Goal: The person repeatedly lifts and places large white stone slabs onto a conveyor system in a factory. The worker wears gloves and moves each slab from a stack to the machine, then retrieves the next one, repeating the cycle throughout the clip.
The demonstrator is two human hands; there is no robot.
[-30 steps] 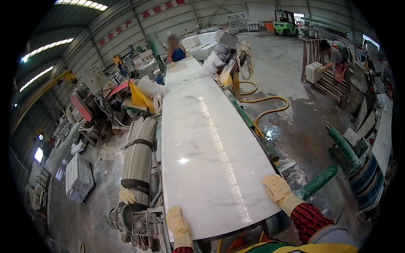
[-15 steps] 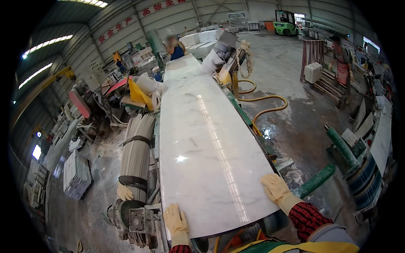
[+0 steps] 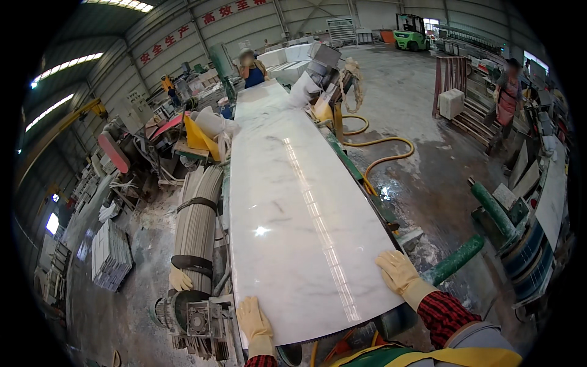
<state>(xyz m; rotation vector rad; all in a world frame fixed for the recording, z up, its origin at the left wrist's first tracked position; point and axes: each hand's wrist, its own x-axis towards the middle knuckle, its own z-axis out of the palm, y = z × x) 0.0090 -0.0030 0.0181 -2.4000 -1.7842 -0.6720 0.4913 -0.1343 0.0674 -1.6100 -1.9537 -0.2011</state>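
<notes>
A long polished white marble slab [image 3: 287, 232] with faint grey veins stretches away from me on a machine bed. At its near left corner my left hand [image 3: 254, 319], in a cream rubber glove, rests on the edge with fingers stretched forward. My right hand [image 3: 398, 274], gloved alike, lies over the near right edge, its fingers extended on the surface. Neither hand is wrapped around anything. Light from the roof reflects along the slab. A person [image 3: 251, 70] in a blue apron stands at the far end.
Left of the slab sit a strapped roller bundle [image 3: 199, 214], a motor [image 3: 183, 312] and a loose glove [image 3: 180, 279]. To the right are a green roller [image 3: 455, 260] and a yellow hose [image 3: 391, 158]. A person in a red apron [image 3: 507, 107] stands by pallets; a green forklift [image 3: 411, 33] is behind.
The person in the red apron has shifted slightly right. My view has moved a little; both my hands keep their places on the slab.
</notes>
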